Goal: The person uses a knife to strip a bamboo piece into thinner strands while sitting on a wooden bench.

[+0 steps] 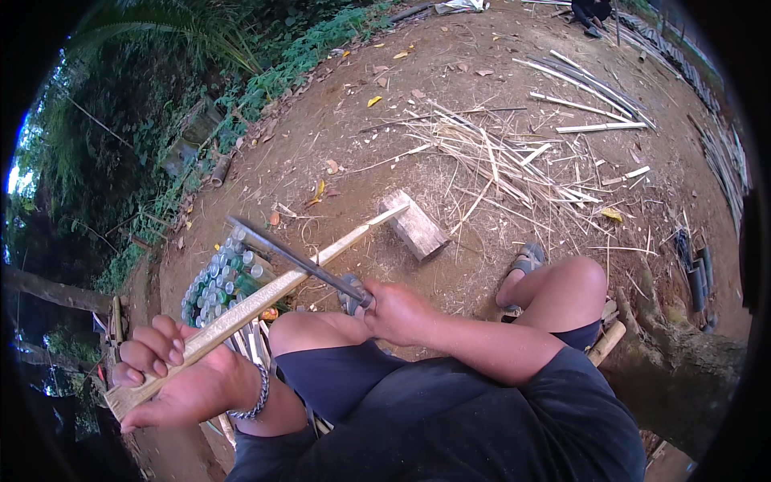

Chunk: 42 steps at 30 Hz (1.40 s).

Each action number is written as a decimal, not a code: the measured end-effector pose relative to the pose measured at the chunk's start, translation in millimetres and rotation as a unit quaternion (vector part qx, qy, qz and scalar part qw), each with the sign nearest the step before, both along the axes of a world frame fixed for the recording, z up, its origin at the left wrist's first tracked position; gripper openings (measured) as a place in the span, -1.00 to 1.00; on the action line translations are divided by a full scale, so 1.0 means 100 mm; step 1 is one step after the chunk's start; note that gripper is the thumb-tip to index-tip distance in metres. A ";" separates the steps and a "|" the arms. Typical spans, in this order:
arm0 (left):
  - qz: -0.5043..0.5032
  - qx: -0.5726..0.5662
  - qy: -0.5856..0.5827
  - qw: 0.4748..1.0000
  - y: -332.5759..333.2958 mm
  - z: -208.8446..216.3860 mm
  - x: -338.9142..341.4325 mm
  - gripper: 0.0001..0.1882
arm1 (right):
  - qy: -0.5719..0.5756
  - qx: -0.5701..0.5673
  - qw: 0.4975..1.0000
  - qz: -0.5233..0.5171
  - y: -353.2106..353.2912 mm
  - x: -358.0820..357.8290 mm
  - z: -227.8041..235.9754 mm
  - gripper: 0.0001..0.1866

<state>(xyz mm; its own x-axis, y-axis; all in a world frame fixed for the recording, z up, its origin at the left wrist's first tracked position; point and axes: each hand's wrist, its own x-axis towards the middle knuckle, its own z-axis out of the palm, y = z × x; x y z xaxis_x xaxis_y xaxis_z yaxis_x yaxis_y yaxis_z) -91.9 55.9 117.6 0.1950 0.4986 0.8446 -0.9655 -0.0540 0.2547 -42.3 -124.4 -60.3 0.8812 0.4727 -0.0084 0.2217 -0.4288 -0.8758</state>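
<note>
My left hand (193, 377) is closed around the near end of a long bamboo strip (249, 308), with the fingers curled over it and the thumb underneath. The strip slants away to the right, and its narrow far end lies on a short wooden block (415, 227) on the ground. In my right hand (399, 313) is the handle end of a long dark-bladed machete (297, 259), seen almost edge-on. The blade crosses the strip near its middle; whether it touches the wood I cannot tell. Most of the handle is hidden by my fingers.
Thin bamboo shavings (498, 161) lie heaped beyond the block, with split bamboo lengths (586, 88) farther right. Several glass bottles (221, 277) stand stacked by my left knee. A thick tree root (675, 345) is at the right. Another person (593, 14) is at the far top right.
</note>
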 end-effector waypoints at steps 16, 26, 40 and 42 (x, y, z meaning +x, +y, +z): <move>-0.032 0.013 -0.020 0.999 -0.19 0.00 -0.07 -0.39 | -0.024 0.012 0.998 0.054 -0.12 -0.15 0.47 -0.78; -0.047 -0.007 -0.005 0.999 -0.30 0.08 -0.03 -0.41 | 0.025 -0.049 0.998 -0.037 -0.28 0.41 -0.45 -0.71; 0.000 0.005 0.012 1.000 -0.27 0.17 0.09 -0.44 | -0.099 -0.006 0.992 0.078 -0.10 0.48 0.17 -0.80; -0.032 0.022 0.024 0.999 -0.26 0.16 0.10 -0.45 | -0.161 0.024 0.982 0.092 -0.07 0.50 -0.06 -0.80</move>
